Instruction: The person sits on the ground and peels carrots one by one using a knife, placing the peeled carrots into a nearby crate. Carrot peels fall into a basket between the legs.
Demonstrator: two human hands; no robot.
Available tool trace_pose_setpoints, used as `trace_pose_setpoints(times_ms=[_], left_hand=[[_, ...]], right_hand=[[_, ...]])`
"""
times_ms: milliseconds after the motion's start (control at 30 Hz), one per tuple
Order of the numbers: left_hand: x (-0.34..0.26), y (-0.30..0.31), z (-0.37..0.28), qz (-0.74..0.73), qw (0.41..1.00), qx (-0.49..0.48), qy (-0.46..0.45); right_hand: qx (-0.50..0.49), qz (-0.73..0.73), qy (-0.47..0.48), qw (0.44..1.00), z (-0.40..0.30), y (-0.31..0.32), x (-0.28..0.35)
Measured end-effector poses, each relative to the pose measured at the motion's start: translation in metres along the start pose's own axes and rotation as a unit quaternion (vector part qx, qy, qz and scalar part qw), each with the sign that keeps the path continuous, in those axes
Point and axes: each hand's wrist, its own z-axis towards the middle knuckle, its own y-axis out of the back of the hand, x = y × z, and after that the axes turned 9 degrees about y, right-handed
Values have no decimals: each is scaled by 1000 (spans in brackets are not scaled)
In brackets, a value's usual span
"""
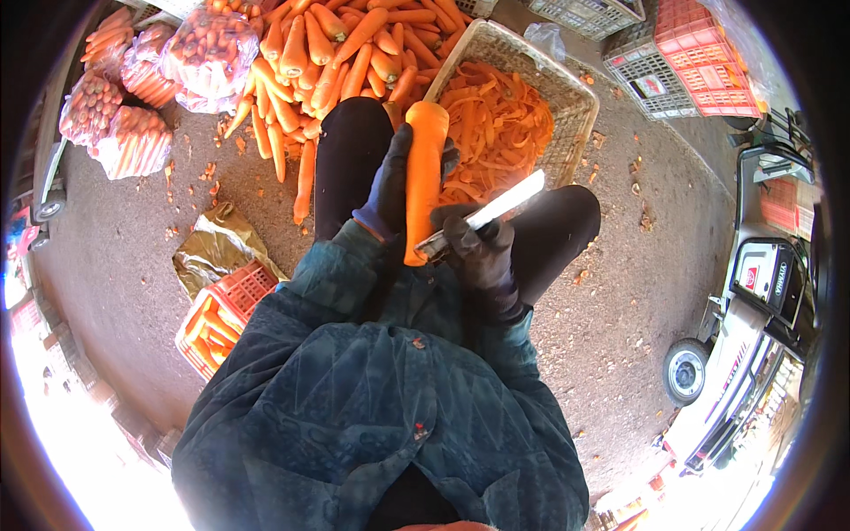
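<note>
A thick, smooth orange carrot (426, 179) stands lengthwise between my knees, gripped by my gloved left hand (396, 176) with fingertips showing on its far side. My right hand (479, 255), in a dark glove, is closed around a peeler (501, 207) with a pale handle. The peeler's metal head lies at the carrot's near end. Beyond my right knee, a dirty plastic crate (576, 106) holds a heap of orange carrot peelings (495, 119). A large pile of whole carrots (358, 50) rests on the ground past my left knee.
Bagged carrots (209, 56) sit at far left. By my left elbow are a red crate (249, 289) of carrots and a crumpled golden-brown sheet (222, 242). Stacked crates (704, 66) stand at far right, with a three-wheeled vehicle (724, 372) nearer. Peel scraps dot the concrete floor (617, 285).
</note>
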Motion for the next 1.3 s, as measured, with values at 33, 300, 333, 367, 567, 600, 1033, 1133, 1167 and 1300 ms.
trace_pose_setpoints(times_ms=[33,300,333,367,567,600,1033,1133,1167,1300], left_hand=[[1,1,-3,18,1000,-4,11],[7,8,-33,150,984,-77,51],[10,13,-36,136,986,-83,54],[11,-6,-45,122,987,-85,63],[4,-43,-91,79,997,4,15],[0,-29,-73,46,999,13,-11],[-4,-16,1,-73,997,12,-28],[3,4,4,-71,997,35,13],[4,8,2,-68,997,29,22],[5,16,-18,60,988,97,106]], right_hand=[[-6,10,-24,1000,8,0,4],[-60,-189,17,980,112,51,-23],[-87,-211,-18,973,125,58,-28],[-103,-194,-31,975,130,65,-18],[-241,-507,-110,820,136,208,-56],[-186,-607,-98,767,131,208,-63],[-17,267,-13,963,-10,-8,-13],[-136,-26,-30,990,-12,-14,-8],[-49,-2,4,999,-4,0,-8],[-118,-62,85,987,48,2,-11]])
